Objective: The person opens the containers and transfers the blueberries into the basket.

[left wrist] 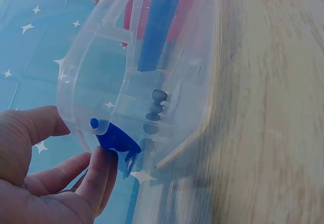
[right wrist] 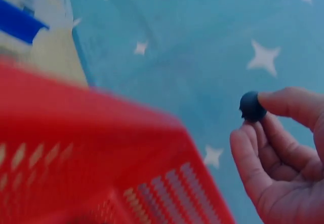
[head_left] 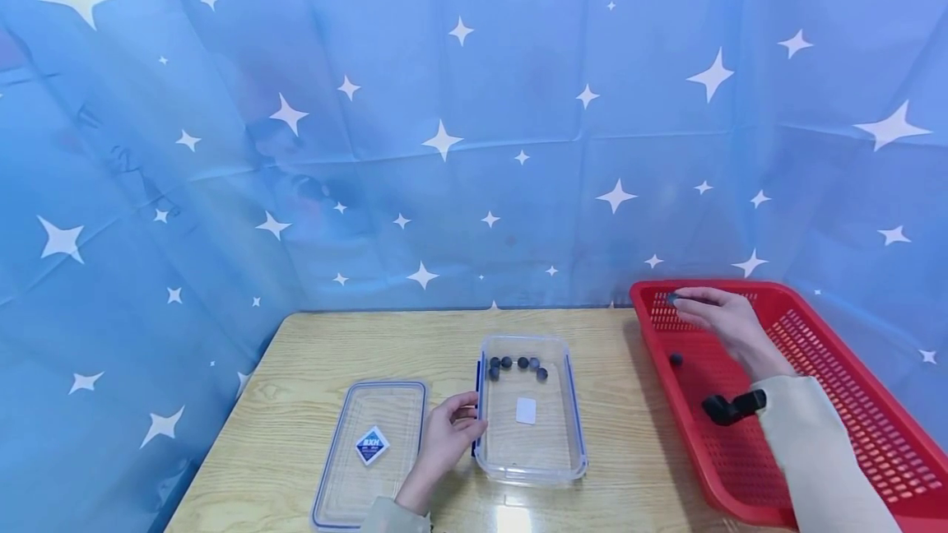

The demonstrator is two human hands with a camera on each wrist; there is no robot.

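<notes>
My right hand (head_left: 731,326) is over the far end of the red basket (head_left: 670,418), pinching a dark blueberry (right wrist: 252,106) between thumb and fingertips. Another blueberry (head_left: 676,359) lies in the basket below. At the left side of a clear plastic container (head_left: 527,467), my left hand (head_left: 443,439) grips the edge, its fingertips at the blue latch (left wrist: 119,140) in the left wrist view. Several blueberries (head_left: 523,363) sit along the container's far end, and a white square label (head_left: 526,410) shows at its bottom.
Left of the container lies its clear lid (head_left: 396,410) with a blue rim and a blue-and-white sticker (head_left: 372,444). All but the basket's right part is on a wooden table (head_left: 615,434). A blue curtain (head_left: 518,212) with white stars hangs behind.
</notes>
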